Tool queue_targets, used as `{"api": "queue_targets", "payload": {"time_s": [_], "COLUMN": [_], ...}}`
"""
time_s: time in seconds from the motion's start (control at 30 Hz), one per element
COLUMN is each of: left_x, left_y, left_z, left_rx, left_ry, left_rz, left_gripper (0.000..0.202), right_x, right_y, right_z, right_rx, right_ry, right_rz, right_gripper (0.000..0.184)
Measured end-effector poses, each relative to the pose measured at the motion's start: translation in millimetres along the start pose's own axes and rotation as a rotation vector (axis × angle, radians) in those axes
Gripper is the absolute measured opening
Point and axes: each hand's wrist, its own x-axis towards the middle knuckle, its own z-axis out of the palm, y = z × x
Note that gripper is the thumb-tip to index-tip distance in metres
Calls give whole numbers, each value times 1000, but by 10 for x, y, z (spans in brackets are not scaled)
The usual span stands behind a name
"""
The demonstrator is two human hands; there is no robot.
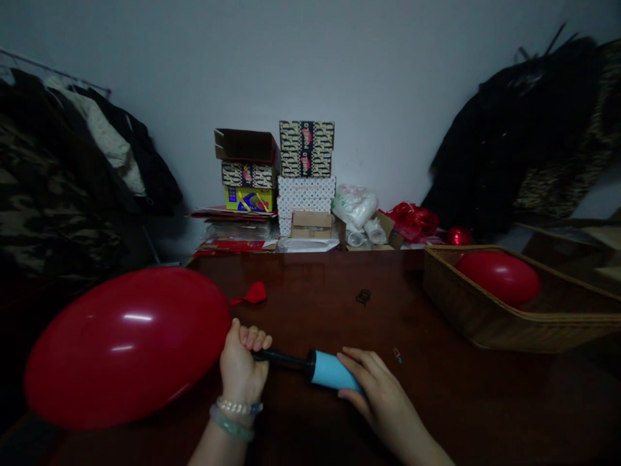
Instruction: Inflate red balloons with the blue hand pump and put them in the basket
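A large, inflated red balloon (pixel 130 349) fills the left side of the view above the table. My left hand (pixel 245 359) is closed around the balloon's neck and the black end of a balloon pump (pixel 332 371), so the join between them is hidden. The pump has a light blue body and lies roughly level, its black shaft showing between my hands. My right hand (pixel 373 385) grips the blue body, with fingers over the top and thumb underneath. Beyond my left hand, a flat red balloon (pixel 255 293) lies on the table.
A wicker basket (pixel 485 330) at the right holds another inflated red balloon (pixel 502 278). Black bands (pixel 363 297) and a small clip-like item (pixel 397 355) lie on the dark table (pixel 301 285). Stacked boxes (pixel 305 194) and plastic bags (pixel 356 207) stand along the back. Clothes hang on both sides.
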Motion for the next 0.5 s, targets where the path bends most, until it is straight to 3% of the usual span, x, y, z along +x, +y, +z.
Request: {"api": "queue_targets", "payload": {"time_s": [0.23, 0.5], "left_x": [93, -59], "left_y": [105, -98], "left_z": [14, -16], "left_rx": [-27, -49], "left_ry": [28, 24], "left_rz": [39, -25], "left_gripper": [39, 42], "right_x": [26, -29], "right_y": [63, -97], "right_z": [-142, -46], "right_rx": [5, -99], "right_ry": [-35, 13], "right_rz": [6, -10], "right_gripper": [42, 41]}}
